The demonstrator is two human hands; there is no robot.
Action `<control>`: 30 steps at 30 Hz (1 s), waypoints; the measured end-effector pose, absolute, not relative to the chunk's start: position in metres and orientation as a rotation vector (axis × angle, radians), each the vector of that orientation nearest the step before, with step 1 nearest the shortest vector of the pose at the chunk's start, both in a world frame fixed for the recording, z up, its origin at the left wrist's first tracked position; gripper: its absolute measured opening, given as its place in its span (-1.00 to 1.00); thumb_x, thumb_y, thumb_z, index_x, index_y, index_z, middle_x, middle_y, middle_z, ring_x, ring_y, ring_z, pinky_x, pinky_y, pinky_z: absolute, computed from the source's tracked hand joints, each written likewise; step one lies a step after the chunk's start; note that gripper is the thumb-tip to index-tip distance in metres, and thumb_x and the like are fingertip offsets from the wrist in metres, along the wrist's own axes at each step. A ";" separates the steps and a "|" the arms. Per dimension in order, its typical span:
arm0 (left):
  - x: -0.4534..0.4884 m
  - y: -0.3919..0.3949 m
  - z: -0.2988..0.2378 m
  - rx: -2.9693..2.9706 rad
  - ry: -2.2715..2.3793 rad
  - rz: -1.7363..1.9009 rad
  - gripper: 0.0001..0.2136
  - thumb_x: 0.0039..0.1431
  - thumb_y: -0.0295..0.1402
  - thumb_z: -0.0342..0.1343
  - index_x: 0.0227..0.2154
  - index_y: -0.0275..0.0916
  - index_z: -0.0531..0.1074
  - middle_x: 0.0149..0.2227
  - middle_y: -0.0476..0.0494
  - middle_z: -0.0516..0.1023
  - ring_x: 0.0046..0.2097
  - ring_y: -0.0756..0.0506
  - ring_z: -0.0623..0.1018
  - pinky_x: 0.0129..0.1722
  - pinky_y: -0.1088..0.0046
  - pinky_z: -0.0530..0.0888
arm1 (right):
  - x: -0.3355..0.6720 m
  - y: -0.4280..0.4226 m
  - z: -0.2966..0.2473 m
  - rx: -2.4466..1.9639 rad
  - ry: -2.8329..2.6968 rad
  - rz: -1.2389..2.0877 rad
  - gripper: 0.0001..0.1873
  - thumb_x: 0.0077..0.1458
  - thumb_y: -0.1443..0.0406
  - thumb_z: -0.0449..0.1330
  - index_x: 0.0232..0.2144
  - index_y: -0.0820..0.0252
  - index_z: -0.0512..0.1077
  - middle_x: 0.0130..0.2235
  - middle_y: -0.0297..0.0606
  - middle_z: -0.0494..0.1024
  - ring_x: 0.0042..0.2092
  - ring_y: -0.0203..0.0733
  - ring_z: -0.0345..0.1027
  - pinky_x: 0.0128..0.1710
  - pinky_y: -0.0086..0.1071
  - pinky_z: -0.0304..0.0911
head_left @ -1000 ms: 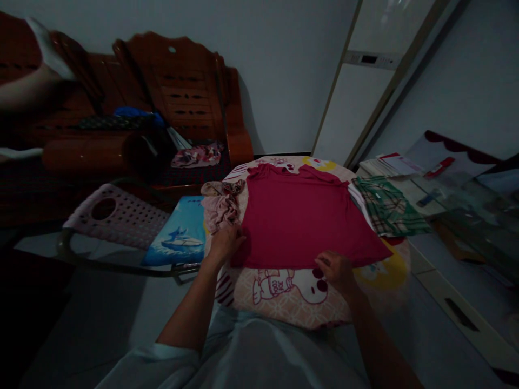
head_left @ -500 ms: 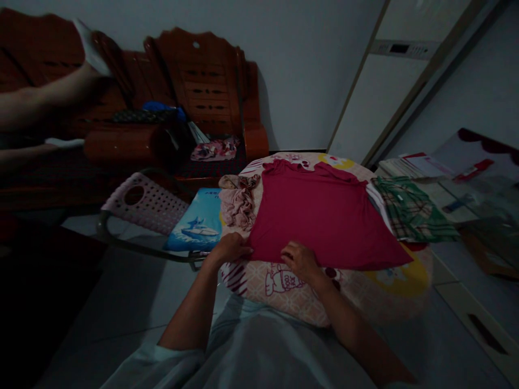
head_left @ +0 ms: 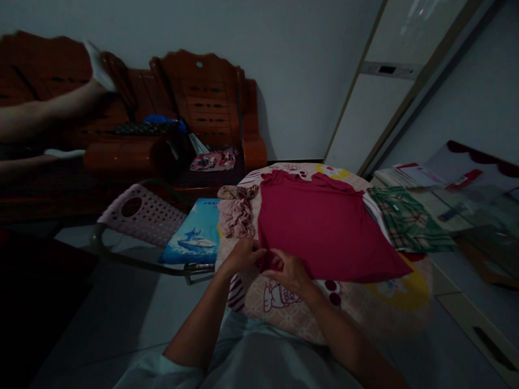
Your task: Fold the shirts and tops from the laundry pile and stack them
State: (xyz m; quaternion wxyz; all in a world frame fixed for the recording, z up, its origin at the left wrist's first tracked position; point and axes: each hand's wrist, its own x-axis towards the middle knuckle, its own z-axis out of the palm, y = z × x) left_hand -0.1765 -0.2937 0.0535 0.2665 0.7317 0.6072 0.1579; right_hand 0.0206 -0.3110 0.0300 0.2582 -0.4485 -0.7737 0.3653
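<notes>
A crimson shirt (head_left: 320,227) lies spread on a round table with a patterned cloth (head_left: 284,319), its neckline at the far side. My left hand (head_left: 244,254) pinches the shirt's near left corner. Close beside it, my right hand (head_left: 290,272) has its thumb and fingers around the same corner, where the fabric is bunched up. Crumpled pinkish clothing (head_left: 235,216) sits just left of the shirt. On the right, a green plaid garment (head_left: 409,216) lies folded over something white.
At the left stands a chair with a woven pink back (head_left: 144,213) and a blue printed bag (head_left: 194,232). Behind it is a wooden sofa (head_left: 206,97), with a person's legs (head_left: 48,113) at its left. A glass-topped cabinet (head_left: 482,216) holding papers stands at the right.
My left hand has drawn the shirt's near left corner inward to the right. My right hand has moved left to meet it, and the hem there is now bunched. The view has tilted slightly up.
</notes>
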 end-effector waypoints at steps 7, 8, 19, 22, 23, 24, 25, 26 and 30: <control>-0.147 -0.265 0.062 2.043 1.298 0.445 -0.65 0.22 -0.26 -0.07 -0.59 -0.30 0.43 -0.59 0.00 0.40 -0.50 0.03 0.32 -0.47 0.54 0.20 | 0.011 -0.296 0.016 -1.259 -1.332 1.410 -0.43 -0.05 0.01 0.23 -0.07 0.28 0.48 -0.24 -0.18 0.61 -0.40 -0.22 0.45 -0.56 -0.45 0.32; -0.145 -0.259 0.063 2.048 1.255 0.428 -0.63 0.24 -0.24 -0.09 -0.58 -0.30 0.44 -0.59 -0.01 0.42 -0.51 0.03 0.34 -0.46 0.54 0.22 | 0.014 -0.293 0.014 -1.268 -1.277 1.435 -0.46 -0.07 0.01 0.22 -0.13 0.28 0.50 -0.27 -0.18 0.62 -0.45 -0.23 0.43 -0.62 -0.45 0.30; -0.164 -0.105 0.043 1.777 2.151 0.717 -0.63 0.13 -0.41 0.11 0.02 -0.31 0.44 0.06 -0.32 0.51 0.07 -0.18 0.49 0.06 0.36 0.38 | 0.035 -0.289 0.000 -1.341 -1.036 1.442 -0.57 -0.17 0.14 0.21 -0.25 0.27 0.51 -0.40 -0.24 0.57 -0.58 -0.31 0.36 -0.70 -0.48 0.28; -0.176 -0.072 0.039 1.738 2.178 0.679 -0.58 0.09 -0.42 0.13 0.06 -0.28 0.43 0.08 -0.32 0.49 0.12 -0.21 0.46 0.09 0.34 0.37 | 0.040 -0.286 -0.002 -1.382 -1.059 1.483 -0.53 -0.17 0.09 0.24 -0.22 0.26 0.50 -0.36 -0.24 0.56 -0.62 -0.35 0.34 -0.70 -0.46 0.29; -0.179 -0.064 0.038 1.726 2.173 0.664 -0.58 0.09 -0.42 0.13 0.06 -0.25 0.44 0.06 -0.29 0.51 0.11 -0.21 0.48 0.07 0.35 0.38 | 0.041 -0.284 -0.001 -1.412 -1.082 1.497 -0.52 -0.14 0.06 0.22 -0.21 0.26 0.50 -0.37 -0.25 0.56 -0.63 -0.35 0.32 -0.70 -0.45 0.29; -0.182 -0.057 0.038 1.717 2.165 0.652 -0.58 0.09 -0.42 0.12 0.05 -0.22 0.45 0.04 -0.26 0.54 0.08 -0.20 0.50 0.06 0.37 0.39 | 0.041 -0.282 0.001 -1.446 -1.114 1.508 -0.51 -0.08 0.01 0.18 -0.22 0.26 0.50 -0.38 -0.26 0.55 -0.64 -0.34 0.31 -0.70 -0.43 0.29; -0.184 -0.051 0.037 1.712 2.151 0.643 -0.59 0.09 -0.42 0.12 0.04 -0.20 0.47 0.01 -0.22 0.56 0.05 -0.18 0.51 0.04 0.39 0.39 | 0.041 -0.280 0.003 -1.483 -1.165 1.508 -0.48 0.00 -0.04 0.12 -0.22 0.26 0.50 -0.40 -0.26 0.54 -0.65 -0.33 0.31 -0.69 -0.41 0.30; -0.186 -0.046 0.037 1.709 2.134 0.637 -0.61 0.09 -0.43 0.11 0.02 -0.17 0.49 -0.02 -0.18 0.58 0.03 -0.17 0.53 0.02 0.41 0.40 | 0.040 -0.278 0.007 -1.521 -1.237 1.486 -0.45 0.06 -0.08 0.05 -0.22 0.26 0.50 -0.41 -0.25 0.54 -0.63 -0.30 0.33 -0.67 -0.39 0.31; -0.192 -0.030 0.034 1.705 2.061 0.645 -0.62 0.08 -0.46 0.06 -0.04 -0.14 0.55 -0.08 -0.10 0.62 -0.05 -0.13 0.55 -0.05 0.46 0.42 | 0.030 -0.274 0.023 -1.634 -1.702 1.056 -0.39 0.06 -0.06 0.17 0.00 0.26 0.46 -0.17 -0.06 0.61 -0.24 -0.08 0.53 -0.24 -0.29 0.42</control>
